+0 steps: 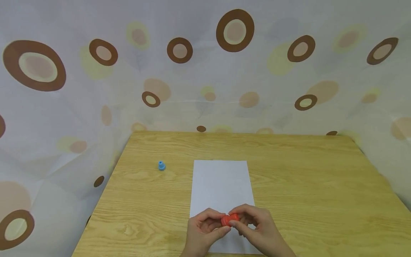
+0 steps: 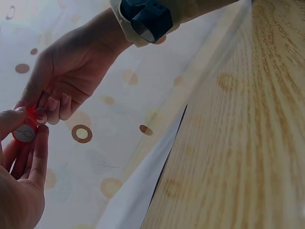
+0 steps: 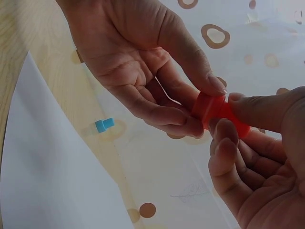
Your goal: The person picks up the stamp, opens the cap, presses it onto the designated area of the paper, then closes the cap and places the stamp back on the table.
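Note:
A small red stamp (image 1: 226,220) is held between both hands over the lower part of a white sheet of paper (image 1: 221,185). My left hand (image 1: 202,230) pinches its wider end between thumb and fingertips. The other, narrower end is gripped by the thumb and fingers of my right hand (image 1: 260,226). In the left wrist view the stamp's round pale end (image 2: 24,133) shows a dark curved mark. The right wrist view has the red body (image 3: 217,109) lying across between the two sets of fingertips, partly covered by them.
A small blue piece (image 1: 161,166), wide at its base and narrow on top, stands on the wooden table (image 1: 305,185), left of the paper. White cloth (image 1: 199,71) with brown and yellow circles hangs behind and at both sides. A dark device (image 2: 145,19) is strapped to the right wrist.

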`<state>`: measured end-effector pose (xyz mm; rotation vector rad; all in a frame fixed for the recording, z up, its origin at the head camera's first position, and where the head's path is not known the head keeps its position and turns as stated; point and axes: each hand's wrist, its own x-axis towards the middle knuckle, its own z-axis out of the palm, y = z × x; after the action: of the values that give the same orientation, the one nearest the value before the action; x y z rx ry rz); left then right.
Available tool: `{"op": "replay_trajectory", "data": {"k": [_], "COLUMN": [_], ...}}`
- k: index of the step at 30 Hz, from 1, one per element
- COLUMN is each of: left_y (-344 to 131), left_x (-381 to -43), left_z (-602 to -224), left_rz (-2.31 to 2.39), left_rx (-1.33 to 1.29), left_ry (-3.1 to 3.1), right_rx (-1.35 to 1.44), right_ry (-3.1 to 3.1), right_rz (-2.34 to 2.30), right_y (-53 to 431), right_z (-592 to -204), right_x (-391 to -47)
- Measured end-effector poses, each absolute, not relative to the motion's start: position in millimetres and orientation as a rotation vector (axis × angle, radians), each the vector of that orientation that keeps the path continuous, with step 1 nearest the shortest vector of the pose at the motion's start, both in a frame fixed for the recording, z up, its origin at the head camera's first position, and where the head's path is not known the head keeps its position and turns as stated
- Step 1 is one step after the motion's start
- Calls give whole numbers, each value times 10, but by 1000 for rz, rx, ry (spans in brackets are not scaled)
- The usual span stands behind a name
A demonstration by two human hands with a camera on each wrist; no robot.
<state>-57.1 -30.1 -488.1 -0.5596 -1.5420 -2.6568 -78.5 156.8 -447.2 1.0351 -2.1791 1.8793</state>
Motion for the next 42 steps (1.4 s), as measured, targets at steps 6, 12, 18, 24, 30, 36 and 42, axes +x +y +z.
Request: {"op": "replay_trajectory", "data": {"k": [6, 12, 18, 24, 30, 36, 42], "left_y": [-284, -292, -303, -297, -283, -275, -267], "left_x": [-572, -566, -566, -582, -608, -613, -552], "left_z": [-4878, -4873, -4878, -4905, -4931, -4935, -4881], "left_rz": [-2655, -2624, -2608, -2579, -2520, -2491, -2576], "left_rx": [-556, -568, -593, -633, -713, -741, -508], "left_ry": [-1554, -1558, -1561, -1548, -1514, -1506, -1596], "right_rx": [1036, 1063, 1062, 1045, 1050, 1068, 1044], "right_ry": [-2187, -2169, -2171, -2198, -2201, -2185, -2190], "right_rz": [1866, 1870, 1888, 1886, 1884, 1890, 1878], "right_y": [1591, 1587, 1575, 1571, 1555, 1545, 1546], "right_z": [-4447, -4447, -4452, -4453, -4449, -4438, -4446], "right_x": [-773, -773, -782, -779, -774, -781, -776]}}
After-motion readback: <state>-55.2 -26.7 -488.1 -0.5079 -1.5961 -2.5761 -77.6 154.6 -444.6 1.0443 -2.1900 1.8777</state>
